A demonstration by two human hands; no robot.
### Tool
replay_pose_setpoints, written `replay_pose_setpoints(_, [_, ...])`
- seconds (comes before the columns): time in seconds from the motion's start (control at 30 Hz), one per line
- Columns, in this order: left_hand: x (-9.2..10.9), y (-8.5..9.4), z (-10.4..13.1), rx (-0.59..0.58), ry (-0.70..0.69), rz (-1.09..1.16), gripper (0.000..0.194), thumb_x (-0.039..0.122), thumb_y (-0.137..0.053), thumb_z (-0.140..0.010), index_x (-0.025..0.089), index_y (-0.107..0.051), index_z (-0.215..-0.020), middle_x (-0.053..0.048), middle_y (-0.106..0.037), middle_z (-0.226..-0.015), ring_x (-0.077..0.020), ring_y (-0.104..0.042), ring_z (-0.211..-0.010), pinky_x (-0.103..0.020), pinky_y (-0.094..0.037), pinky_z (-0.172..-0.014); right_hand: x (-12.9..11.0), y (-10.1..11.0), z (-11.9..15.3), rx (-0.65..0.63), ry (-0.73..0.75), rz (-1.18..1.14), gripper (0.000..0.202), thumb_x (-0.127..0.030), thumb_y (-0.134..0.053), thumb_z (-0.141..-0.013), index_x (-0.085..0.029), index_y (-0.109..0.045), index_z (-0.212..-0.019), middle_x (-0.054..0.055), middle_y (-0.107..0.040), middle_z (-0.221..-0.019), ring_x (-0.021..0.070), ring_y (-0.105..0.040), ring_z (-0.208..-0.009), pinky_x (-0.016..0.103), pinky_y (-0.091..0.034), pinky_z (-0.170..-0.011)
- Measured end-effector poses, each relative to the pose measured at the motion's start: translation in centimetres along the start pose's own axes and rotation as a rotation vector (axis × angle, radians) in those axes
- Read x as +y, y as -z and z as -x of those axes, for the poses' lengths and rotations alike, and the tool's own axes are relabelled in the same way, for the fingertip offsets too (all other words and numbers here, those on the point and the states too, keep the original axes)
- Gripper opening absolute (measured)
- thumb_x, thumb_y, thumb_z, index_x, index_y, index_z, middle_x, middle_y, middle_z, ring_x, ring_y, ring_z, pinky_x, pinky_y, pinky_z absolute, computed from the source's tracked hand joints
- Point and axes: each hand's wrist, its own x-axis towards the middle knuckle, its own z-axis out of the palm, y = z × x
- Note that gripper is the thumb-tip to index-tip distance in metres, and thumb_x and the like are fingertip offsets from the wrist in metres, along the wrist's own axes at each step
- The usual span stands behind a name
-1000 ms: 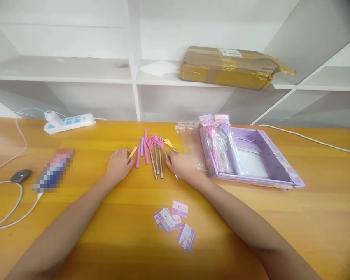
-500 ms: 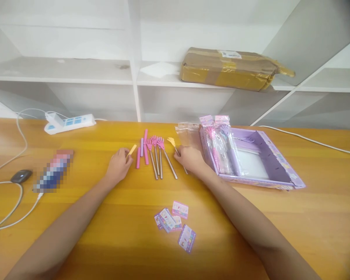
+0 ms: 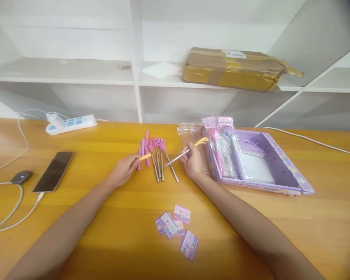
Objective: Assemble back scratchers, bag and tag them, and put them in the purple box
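Observation:
My left hand (image 3: 125, 169) pinches a short yellow handle (image 3: 145, 156), which points to the right. In my right hand (image 3: 191, 161) is a metal rod with a yellow claw head (image 3: 202, 141), its bare end tilted down to the left. Between my hands lie several metal rods with pink claw heads (image 3: 162, 145), side by side. Pink and purple handle tubes (image 3: 147, 147) lie just left of them, partly behind the yellow handle. Clear plastic bags (image 3: 189, 132) are beyond my right hand.
A purple box (image 3: 287, 187) with bagged claw sticks (image 3: 237, 163) stands at the right. Small printed cards (image 3: 182, 214) lie in front. Left are a phone (image 3: 54, 171), a dark mouse-like object (image 3: 21, 177), cables and a power strip (image 3: 80, 122). A taped parcel (image 3: 233, 70) sits on the shelf.
My right hand has lifted the yellow-headed rod off the table and turned it, bare end leftward. My left hand has moved right with the yellow handle, now more level.

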Motion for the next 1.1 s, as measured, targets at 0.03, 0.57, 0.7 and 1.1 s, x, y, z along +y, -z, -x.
replay_pose_setpoints(0.03, [0.1, 0.03, 0.02, -0.006, -0.008, -0.001, 0.034, 0.045, -0.041, -0.112, 0.024, -0.067, -0.114, -0.002, -0.071, -0.09, -0.0192, -0.064, -0.08, -0.031, -0.049, -0.079, 0.07, 0.05, -0.02, -0.02, -0.012, -0.022, 0.059, -0.077, -0.04, -0.098, -0.027, -0.041, -0.067, -0.008, -0.026, -0.051, 0.0115, -0.021, -0.041, 0.026, -0.02, -0.04])
replay_pose_setpoints(0.57, [0.5, 0.23, 0.25, -0.045, 0.007, 0.024, 0.031, 0.044, -0.047, -0.109, 0.024, -0.068, -0.118, -0.002, -0.072, -0.094, -0.0163, -0.06, -0.072, -0.029, -0.047, -0.072, -0.32, 0.1, 0.5, -0.168, -0.084, -0.063, 0.053, -0.073, -0.055, -0.096, -0.022, -0.064, -0.083, 0.0, -0.066, -0.061, 0.01, -0.033, -0.041, 0.028, -0.028, -0.045])
replay_pose_setpoints(0.7, [0.24, 0.06, 0.23, -0.05, 0.007, 0.02, 0.034, 0.047, -0.046, -0.109, 0.024, -0.069, -0.118, -0.002, -0.073, -0.095, -0.0172, -0.062, -0.075, -0.03, -0.048, -0.073, -0.17, 0.14, 0.56, -0.24, -0.069, -0.037, 0.049, -0.069, -0.057, -0.095, -0.022, -0.066, -0.086, 0.002, -0.073, -0.07, 0.0101, -0.036, -0.043, 0.027, -0.033, -0.047])
replay_pose_setpoints(1.1, [0.29, 0.02, 0.27, -0.007, -0.023, 0.021, 0.029, 0.043, -0.049, -0.109, 0.024, -0.07, -0.117, -0.002, -0.072, -0.094, -0.017, -0.064, -0.078, -0.028, -0.048, -0.074, 0.04, 0.3, 0.58, -0.244, -0.033, -0.051, 0.042, -0.064, -0.058, -0.095, -0.023, -0.065, -0.089, 0.002, -0.075, -0.077, 0.0102, -0.039, -0.045, 0.027, -0.031, -0.049])
